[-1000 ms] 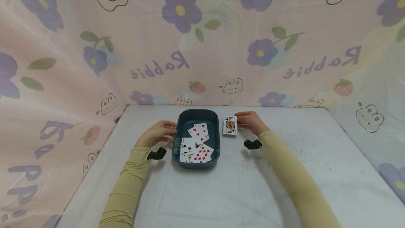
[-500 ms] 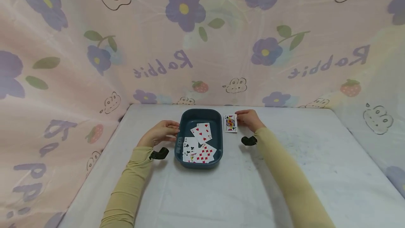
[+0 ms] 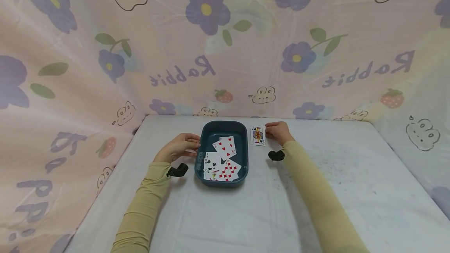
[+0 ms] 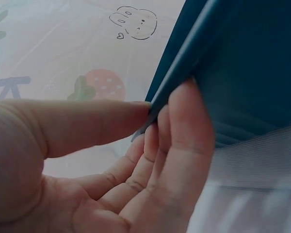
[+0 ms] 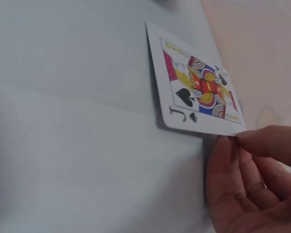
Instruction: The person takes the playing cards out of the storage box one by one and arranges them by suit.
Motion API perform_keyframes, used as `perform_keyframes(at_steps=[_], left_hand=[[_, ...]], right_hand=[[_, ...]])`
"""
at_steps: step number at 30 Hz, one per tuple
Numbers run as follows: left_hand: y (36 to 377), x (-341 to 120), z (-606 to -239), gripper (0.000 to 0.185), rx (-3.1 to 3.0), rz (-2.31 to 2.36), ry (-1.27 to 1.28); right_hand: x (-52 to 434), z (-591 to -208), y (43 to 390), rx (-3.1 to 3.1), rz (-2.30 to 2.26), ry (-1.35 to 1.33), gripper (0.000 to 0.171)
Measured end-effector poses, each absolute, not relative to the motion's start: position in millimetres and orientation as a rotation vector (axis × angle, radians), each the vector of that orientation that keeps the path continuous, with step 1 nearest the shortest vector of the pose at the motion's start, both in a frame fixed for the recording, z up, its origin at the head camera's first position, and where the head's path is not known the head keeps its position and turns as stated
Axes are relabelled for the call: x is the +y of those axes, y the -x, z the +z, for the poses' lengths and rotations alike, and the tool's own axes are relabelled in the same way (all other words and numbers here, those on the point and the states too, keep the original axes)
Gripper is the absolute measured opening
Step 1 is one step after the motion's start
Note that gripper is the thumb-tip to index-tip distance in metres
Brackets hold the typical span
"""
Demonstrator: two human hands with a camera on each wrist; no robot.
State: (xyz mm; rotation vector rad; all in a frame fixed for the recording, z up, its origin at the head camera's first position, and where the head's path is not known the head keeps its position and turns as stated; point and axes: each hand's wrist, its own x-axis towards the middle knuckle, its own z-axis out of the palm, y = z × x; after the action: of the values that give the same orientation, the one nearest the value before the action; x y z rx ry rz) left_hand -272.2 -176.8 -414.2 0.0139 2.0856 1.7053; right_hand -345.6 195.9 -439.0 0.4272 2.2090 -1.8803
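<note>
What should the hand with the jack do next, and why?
Maybe the right hand should carry the jack of spades left, over the blue tray: it pinches the card's edge, other cards lie inside the tray, and the left hand holds the tray's side.

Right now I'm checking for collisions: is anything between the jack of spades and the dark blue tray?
No object visibly stands between the jack of spades and the tray: just a strip of white table and the tray's raised right wall. The left hand grips the opposite side, out of that path.
</note>
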Motion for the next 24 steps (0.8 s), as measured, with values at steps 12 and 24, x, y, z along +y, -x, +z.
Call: perform_keyframes(at_steps=[12,24], left_hand=[[272,-177,-417,0.036,2.074,1.731,-0.011],[272,-178,-416,0.037,2.079,1.721,-0.023]], right_hand=[[198,-440,346,2.209,-1.869,-0.392,0.040],[198,-424,344,2.332,-1.770,-0.293,0.038]])
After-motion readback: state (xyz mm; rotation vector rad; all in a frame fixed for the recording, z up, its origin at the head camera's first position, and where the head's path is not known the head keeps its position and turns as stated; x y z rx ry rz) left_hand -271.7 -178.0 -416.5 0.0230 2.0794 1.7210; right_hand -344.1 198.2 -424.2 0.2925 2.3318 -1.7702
